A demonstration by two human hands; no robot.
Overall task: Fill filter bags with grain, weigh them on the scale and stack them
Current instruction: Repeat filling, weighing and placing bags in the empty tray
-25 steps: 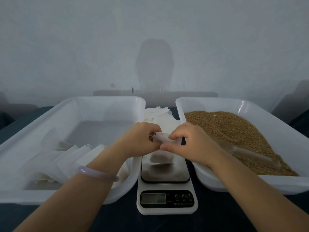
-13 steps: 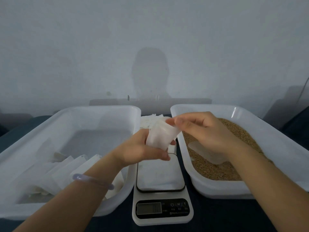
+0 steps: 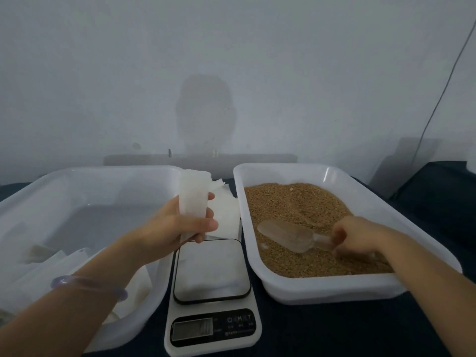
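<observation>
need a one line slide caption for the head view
Left hand holds an upright filter bag by the scale while the right hand grips a clear scoop in the grain tray.

My left hand is held up, its bare forearm reaching in from the lower left with a pale lilac translucent bangle round the wrist. Its fingers and thumb curl round a small white filter-paper bag, holding it upright: thumb across the near side, fingertips showing past the far edge. My right hand sits lower and out to the right, knuckles up, fingers curled round the handle of a clear plastic scoop; its bare forearm comes in from the lower right.
</observation>
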